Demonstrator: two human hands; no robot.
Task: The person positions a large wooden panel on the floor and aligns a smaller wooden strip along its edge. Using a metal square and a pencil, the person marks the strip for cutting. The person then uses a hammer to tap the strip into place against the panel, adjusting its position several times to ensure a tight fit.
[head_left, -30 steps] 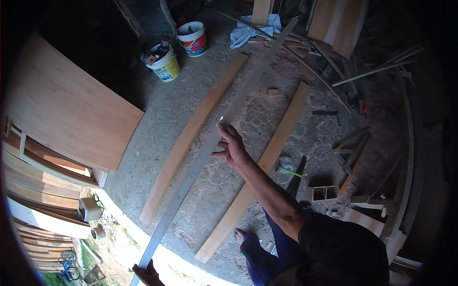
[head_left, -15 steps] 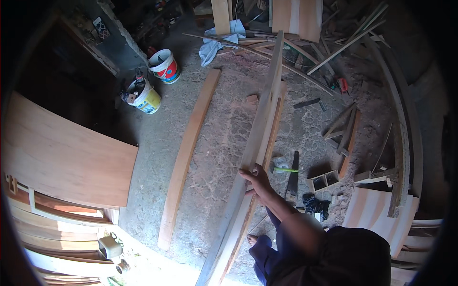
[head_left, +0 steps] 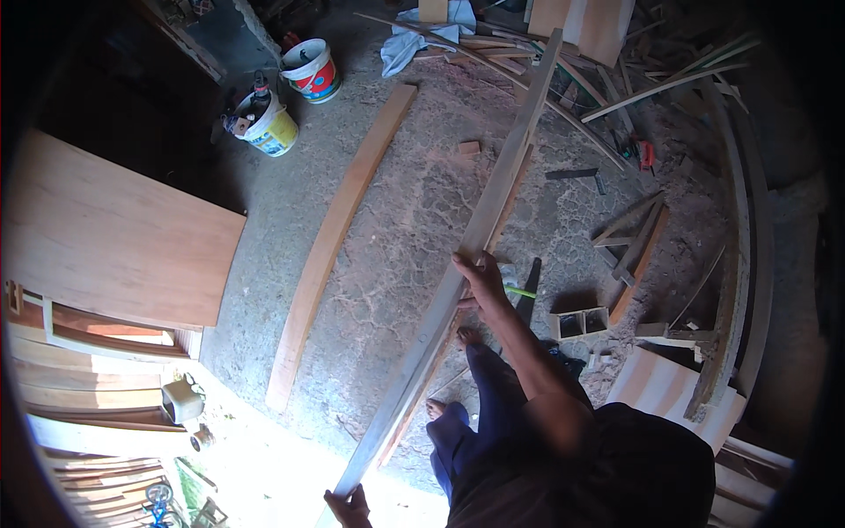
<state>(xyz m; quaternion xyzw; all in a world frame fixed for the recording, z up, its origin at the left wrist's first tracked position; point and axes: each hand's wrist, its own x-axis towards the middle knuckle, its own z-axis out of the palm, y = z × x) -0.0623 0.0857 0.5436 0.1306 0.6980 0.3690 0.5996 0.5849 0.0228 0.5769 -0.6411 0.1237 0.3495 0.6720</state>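
Note:
A long grey-brown wooden beam (head_left: 444,304) runs slantwise from the far right of centre to the lower left. My right hand (head_left: 481,278) grips it near its middle, thumb over the top and other fingers partly hidden beneath. At the near end my left hand (head_left: 349,509) closes round the beam, cut off partly by the lower edge. Along the beam's right side shows a reddish-brown wooden edge (head_left: 513,201); whether it belongs to a separate board I cannot tell. Left of the beam, a lighter plank (head_left: 339,242) lies on the floor.
Two buckets, one red and white (head_left: 312,70), one yellow and white (head_left: 267,128), stand far left. A plywood sheet (head_left: 123,233) is at left. Right of the beam lie a handsaw (head_left: 528,295), a square (head_left: 572,174), a divided wooden box (head_left: 581,323) and a wooden frame (head_left: 629,251). Scrap wood (head_left: 581,101) clutters the back.
My left hand has come into view at the beam's near end. The beam's far end stands further right in the picture; my right hand still grips it. The whole view has shifted.

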